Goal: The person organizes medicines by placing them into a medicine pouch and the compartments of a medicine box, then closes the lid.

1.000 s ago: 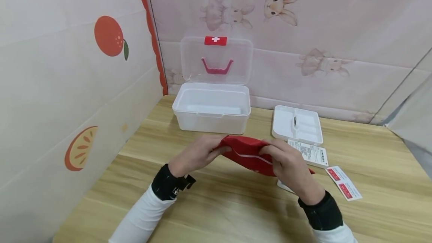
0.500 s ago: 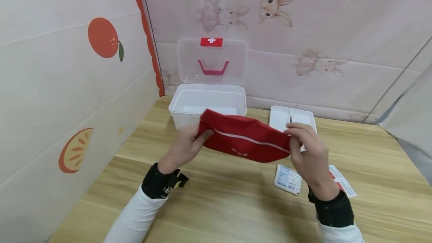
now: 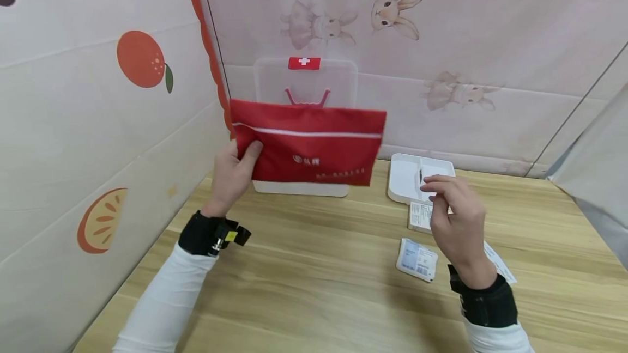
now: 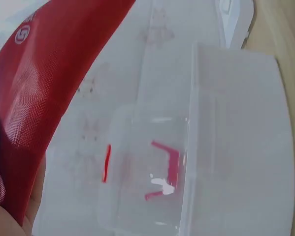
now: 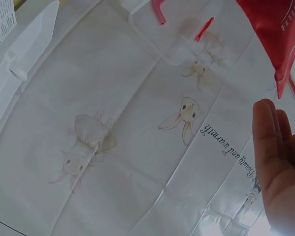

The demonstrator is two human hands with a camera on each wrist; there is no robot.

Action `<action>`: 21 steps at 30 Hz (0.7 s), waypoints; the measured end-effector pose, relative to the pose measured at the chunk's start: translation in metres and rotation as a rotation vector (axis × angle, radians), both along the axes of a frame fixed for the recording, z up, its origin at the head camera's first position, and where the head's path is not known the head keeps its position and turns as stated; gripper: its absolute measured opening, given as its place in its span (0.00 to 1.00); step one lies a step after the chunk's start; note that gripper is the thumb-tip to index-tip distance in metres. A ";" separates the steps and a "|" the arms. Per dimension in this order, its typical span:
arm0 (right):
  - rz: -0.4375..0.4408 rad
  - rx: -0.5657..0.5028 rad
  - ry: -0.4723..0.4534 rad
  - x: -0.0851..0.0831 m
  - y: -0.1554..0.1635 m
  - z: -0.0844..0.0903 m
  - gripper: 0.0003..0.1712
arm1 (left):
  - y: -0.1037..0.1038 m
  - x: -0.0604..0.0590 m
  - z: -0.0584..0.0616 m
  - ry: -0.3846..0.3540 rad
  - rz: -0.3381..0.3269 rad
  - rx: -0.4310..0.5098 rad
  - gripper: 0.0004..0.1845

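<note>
My left hand grips the lower left corner of a flat red zip pouch and holds it upright in the air, in front of the white first-aid box. The pouch fills the left of the left wrist view, beside the box's clear lid. My right hand hovers apart from the pouch, above the table at the right, fingers loosely bent and holding nothing. In the right wrist view its fingers show at the right edge below the pouch's corner.
A white insert tray lies right of the box. A leaflet, a small packet and a card lie on the wooden table near my right hand. Papered walls close in at the left and back.
The pouch rose from the table to upright in front of the box. My right hand let go of it and drew back to the right; my left hand alone holds it now.
</note>
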State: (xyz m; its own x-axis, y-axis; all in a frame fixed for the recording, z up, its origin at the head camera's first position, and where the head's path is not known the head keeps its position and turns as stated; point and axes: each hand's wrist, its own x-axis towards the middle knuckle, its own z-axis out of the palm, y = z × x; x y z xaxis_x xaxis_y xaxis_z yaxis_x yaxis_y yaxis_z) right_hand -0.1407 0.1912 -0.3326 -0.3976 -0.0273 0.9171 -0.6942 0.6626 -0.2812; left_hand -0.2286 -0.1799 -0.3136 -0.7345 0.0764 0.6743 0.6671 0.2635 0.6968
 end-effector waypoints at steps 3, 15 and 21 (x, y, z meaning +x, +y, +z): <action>0.034 0.027 -0.017 0.001 0.000 -0.002 0.16 | -0.007 -0.013 0.008 -0.076 0.055 0.001 0.15; 0.078 0.118 -0.168 0.003 0.002 -0.002 0.15 | -0.012 -0.075 0.000 -0.398 0.208 0.027 0.22; 0.061 0.125 -0.192 0.006 0.005 -0.004 0.15 | -0.007 -0.092 -0.008 -0.484 0.274 -0.073 0.21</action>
